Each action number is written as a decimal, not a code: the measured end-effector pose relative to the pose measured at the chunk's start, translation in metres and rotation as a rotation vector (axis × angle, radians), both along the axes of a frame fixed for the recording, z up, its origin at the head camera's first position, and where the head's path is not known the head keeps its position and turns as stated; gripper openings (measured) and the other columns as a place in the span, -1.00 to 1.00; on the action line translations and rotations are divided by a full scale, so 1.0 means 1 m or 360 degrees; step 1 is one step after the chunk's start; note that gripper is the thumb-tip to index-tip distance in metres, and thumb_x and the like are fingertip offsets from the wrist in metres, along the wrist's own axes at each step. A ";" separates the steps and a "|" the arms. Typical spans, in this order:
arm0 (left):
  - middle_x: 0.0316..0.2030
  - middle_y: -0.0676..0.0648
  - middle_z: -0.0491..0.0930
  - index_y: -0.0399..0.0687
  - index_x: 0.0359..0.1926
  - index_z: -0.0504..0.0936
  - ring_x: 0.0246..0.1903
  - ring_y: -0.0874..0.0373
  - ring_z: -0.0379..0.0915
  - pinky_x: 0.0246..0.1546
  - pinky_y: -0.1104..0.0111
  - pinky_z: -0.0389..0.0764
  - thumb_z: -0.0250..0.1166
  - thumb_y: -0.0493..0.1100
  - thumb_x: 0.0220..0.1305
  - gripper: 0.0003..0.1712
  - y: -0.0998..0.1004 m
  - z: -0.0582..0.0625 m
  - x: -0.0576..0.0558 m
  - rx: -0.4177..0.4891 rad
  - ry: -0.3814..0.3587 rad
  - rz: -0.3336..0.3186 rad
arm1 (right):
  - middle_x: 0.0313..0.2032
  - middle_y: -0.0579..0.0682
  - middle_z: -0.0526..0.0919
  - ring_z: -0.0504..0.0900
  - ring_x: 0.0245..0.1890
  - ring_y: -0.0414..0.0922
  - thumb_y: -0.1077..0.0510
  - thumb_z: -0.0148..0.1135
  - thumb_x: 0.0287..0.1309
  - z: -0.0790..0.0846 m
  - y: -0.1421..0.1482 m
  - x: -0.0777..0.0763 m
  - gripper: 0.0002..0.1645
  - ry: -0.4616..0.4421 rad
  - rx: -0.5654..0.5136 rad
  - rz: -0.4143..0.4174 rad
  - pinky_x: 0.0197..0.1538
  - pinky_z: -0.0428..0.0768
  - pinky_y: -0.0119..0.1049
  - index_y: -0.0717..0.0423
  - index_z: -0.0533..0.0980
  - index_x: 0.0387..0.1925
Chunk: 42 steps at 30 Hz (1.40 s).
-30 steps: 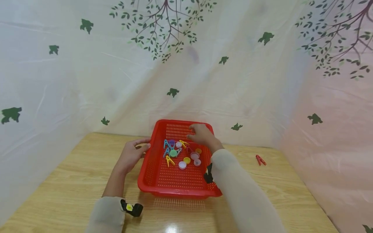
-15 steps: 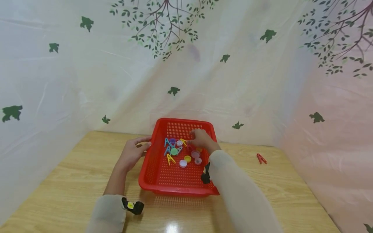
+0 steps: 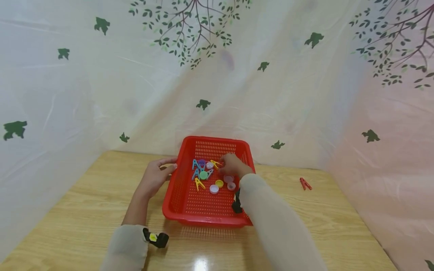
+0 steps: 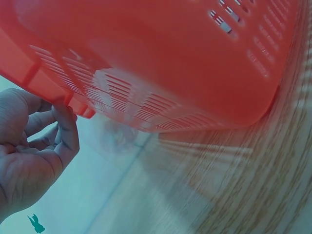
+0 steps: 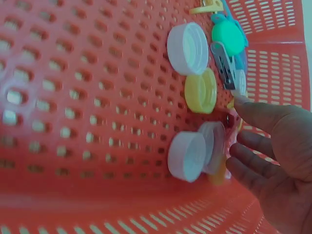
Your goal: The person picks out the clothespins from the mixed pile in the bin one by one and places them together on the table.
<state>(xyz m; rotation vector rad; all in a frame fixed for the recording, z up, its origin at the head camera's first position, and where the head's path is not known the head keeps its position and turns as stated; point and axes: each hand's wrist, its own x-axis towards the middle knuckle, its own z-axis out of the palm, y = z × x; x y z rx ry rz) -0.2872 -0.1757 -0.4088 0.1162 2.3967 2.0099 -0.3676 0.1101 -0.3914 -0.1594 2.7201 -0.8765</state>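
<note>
In the red rectangular plastic basket (image 3: 208,219), the right hand (image 5: 285,163) gaped beside a red plastic clothespin (image 5: 234,121); the left hand (image 3: 154,178) pinched the rim.

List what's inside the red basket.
The red basket holds blue clips, yellow clips, a gray clip, and purple, green, white, yellow and pinkish caps. Items beneath the right grip are partly covered; anything fully hidden there cannot be told.

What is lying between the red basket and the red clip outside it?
In the head view, only bare tabletop shows between basket and clip; the right sleeve hides part of it.
</note>
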 end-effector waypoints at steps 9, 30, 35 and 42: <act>0.25 -0.23 0.54 -0.15 0.32 0.56 0.06 -0.14 0.63 0.01 0.04 0.71 0.19 -0.16 0.52 -0.57 -0.001 0.001 0.002 0.0006 0.0001 -0.0003 | 0.08 -0.02 0.66 0.61 0.04 0.00 0.14 0.52 0.14 -0.011 -0.007 -0.002 -0.46 -0.0007 -0.0007 0.0048 0.15 0.66 0.05 0.00 0.62 0.17; 0.27 -0.27 0.52 -0.17 0.34 0.55 0.04 -0.14 0.64 -0.01 0.04 0.72 0.19 -0.15 0.53 -0.55 0.000 0.000 0.004 0.0015 0.0024 -0.0014 | 0.01 -0.02 0.67 0.63 -0.02 -0.01 0.25 0.49 0.14 -0.001 -0.010 0.006 -0.45 0.0067 -0.0067 0.0062 0.03 0.73 -0.01 0.02 0.63 0.19; 0.25 -0.24 0.54 -0.14 0.34 0.55 0.04 -0.13 0.64 0.00 0.03 0.71 0.19 -0.14 0.52 -0.56 0.000 0.000 0.005 0.0002 0.0020 -0.0012 | -0.01 -0.05 0.68 0.65 -0.03 -0.03 0.22 0.52 0.12 0.005 -0.010 0.008 -0.44 0.0057 -0.0063 0.0034 0.02 0.73 0.00 0.00 0.62 0.19; 0.26 -0.20 0.54 -0.10 0.35 0.55 0.03 -0.11 0.63 0.01 0.02 0.70 0.20 -0.12 0.52 -0.54 0.001 -0.003 0.005 -0.0021 0.0016 -0.0007 | -0.06 -0.05 0.68 0.64 -0.05 -0.02 0.21 0.52 0.13 0.017 -0.011 0.014 -0.49 0.0030 -0.0013 0.0027 0.06 0.71 0.03 0.00 0.64 0.15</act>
